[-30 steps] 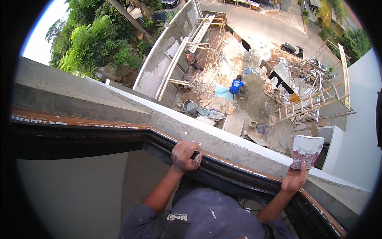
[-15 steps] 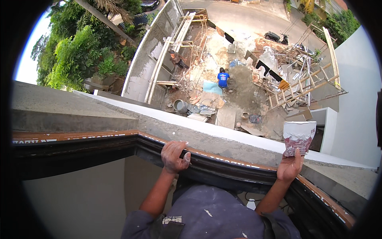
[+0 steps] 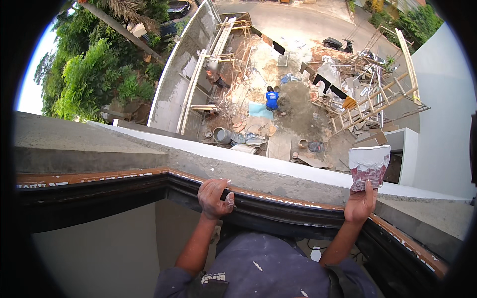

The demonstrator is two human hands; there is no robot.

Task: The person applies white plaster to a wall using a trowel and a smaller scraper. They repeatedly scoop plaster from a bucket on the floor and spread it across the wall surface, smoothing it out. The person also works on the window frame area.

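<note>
My left hand [image 3: 214, 198] rests on the dark window frame [image 3: 278, 213], fingers curled over its upper edge and thumb on the near side. White smears mark its fingertips. Farther right, my right hand [image 3: 360, 204] holds up a white-and-red packet [image 3: 369, 166], gripped near its lower end beyond the frame. The packet's upper part is white and uneven, its lower part reddish with white smears; what it contains is hidden. Orange printed tape [image 3: 298, 202] runs along the frame's outer edge, beside a rough grey cement ledge [image 3: 278, 181].
Far below lies a building yard with a crouching person in blue [image 3: 272, 100] and another person [image 3: 216, 78] by the left wall. A bamboo ladder [image 3: 370, 109] leans among rubble at the right. A grey bucket [image 3: 222, 134] stands near the white ledge edge [image 3: 238, 157].
The view has shifted slightly, so the yard sits a little farther left. Both hands keep their holds on the frame and the packet.
</note>
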